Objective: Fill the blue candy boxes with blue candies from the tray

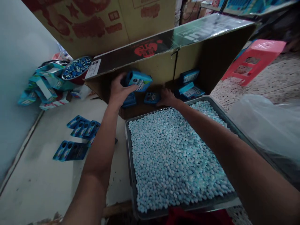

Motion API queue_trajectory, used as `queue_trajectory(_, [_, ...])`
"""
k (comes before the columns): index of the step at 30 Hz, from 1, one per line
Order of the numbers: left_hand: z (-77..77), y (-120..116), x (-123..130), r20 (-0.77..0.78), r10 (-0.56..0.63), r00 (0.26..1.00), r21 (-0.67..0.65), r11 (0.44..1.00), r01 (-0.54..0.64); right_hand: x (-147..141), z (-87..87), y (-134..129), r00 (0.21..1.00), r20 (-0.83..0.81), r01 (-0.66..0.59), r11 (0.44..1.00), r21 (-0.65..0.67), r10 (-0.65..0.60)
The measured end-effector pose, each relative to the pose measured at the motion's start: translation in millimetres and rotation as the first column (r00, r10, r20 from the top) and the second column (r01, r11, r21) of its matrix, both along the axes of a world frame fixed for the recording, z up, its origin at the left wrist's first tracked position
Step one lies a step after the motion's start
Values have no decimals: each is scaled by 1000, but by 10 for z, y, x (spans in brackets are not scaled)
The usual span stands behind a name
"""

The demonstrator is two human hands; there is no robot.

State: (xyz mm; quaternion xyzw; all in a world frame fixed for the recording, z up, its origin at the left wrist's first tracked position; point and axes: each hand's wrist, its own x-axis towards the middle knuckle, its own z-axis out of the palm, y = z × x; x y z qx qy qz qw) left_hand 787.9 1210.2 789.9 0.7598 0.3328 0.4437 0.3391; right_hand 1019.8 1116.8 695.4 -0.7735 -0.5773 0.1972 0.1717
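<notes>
One carton (122, 61) gapes just beyond the tray (129, 156). The right forearm (206, 125) slants over the tray. Past the tray's far left corner, the left hand (118, 89) pinches a blue packet (142, 82) between thumb and fingers; a slackening thumb could drop it. Past the tray's far edge, the right hand (167, 97) curls beside a darker packet (151, 97); whether it grips, I cannot tell. Pale pellets (175, 156) could spill from the tray if that forearm dips.

You seem to be in a packing workshop: small pale-blue oval pellets (178, 162) fill a rectangular grey metal tray (131, 175), and small blue cardboard packets (78, 151) lie on your white bench (47, 187).
</notes>
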Motion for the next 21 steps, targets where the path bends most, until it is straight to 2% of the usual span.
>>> queue_trajectory(2, [22, -202, -194, 123, 36, 992, -77, 997, -26, -36, 46, -58, 999, -33, 9, 998, 66, -7])
queue_trajectory(4, [13, -389, -338, 258, 112, 960, -185, 981, -64, -39, 180, -215, 996, -84, 12, 976, 216, 6])
queue_trajectory(7, [16, -669, -434, 443, 209, 872, -338, 940, -53, -55, 469, -580, 985, -157, 3, 890, 457, 78])
queue_trajectory(9, [40, -883, -434, 530, 236, 814, -380, 925, -20, -81, 670, -867, 972, -189, -17, 844, 536, 139])
queue_trajectory(11, [63, -1121, -412, 567, 219, 794, -381, 924, 17, -106, 838, -1166, 933, -281, -29, 827, 561, 223])
queue_trajectory(13, [69, -1368, -394, 565, 185, 804, -346, 938, 26, -126, 945, -1470, 829, -461, -20, 841, 541, 317])
queue_trajectory(16, [36, -1757, -394, 561, 199, 803, -305, 952, -23, -198, 955, -1954, 601, -698, 54, 852, 521, 389])
queue_trajectory(18, [0, -2066, -392, 590, 240, 771, -342, 939, -30, -319, 857, -2296, 488, -777, 140, 843, 519, 397])
queue_trajectory(21, [-43, -2636, -334, 617, 253, 745, -428, 903, 48, -595, 594, -2789, 358, -860, 249, 850, 464, 364])
